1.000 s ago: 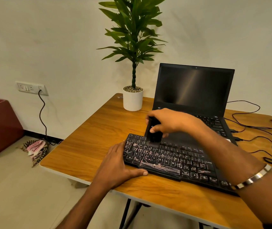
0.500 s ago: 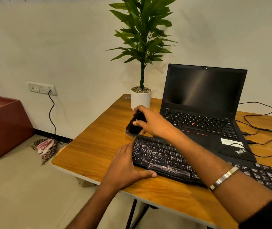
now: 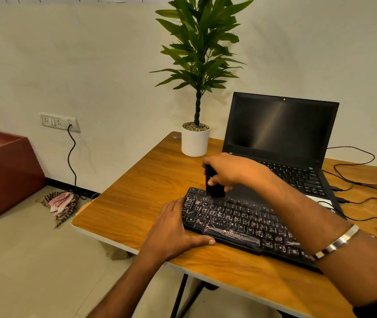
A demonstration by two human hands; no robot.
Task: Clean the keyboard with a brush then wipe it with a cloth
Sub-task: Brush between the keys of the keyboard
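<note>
A black keyboard (image 3: 240, 222) in a clear plastic cover lies across the near part of the wooden table (image 3: 141, 198). My right hand (image 3: 231, 172) grips a black brush (image 3: 212, 183), held upright with its bristles down on the keyboard's top-left keys. My left hand (image 3: 173, 230) rests flat on the table against the keyboard's left end, thumb along its front edge. No cloth shows on the table.
An open black laptop (image 3: 281, 134) stands behind the keyboard. A potted plant in a white pot (image 3: 194, 141) sits at the table's far left corner. Cables (image 3: 366, 180) trail on the right. On the floor lie a chequered cloth (image 3: 60, 203) and a red-brown box (image 3: 4, 168).
My right hand swept the brush off the keyboard's far left corner, then brought it back down onto the top-left keys. My left hand stayed put. The view shifted left.
</note>
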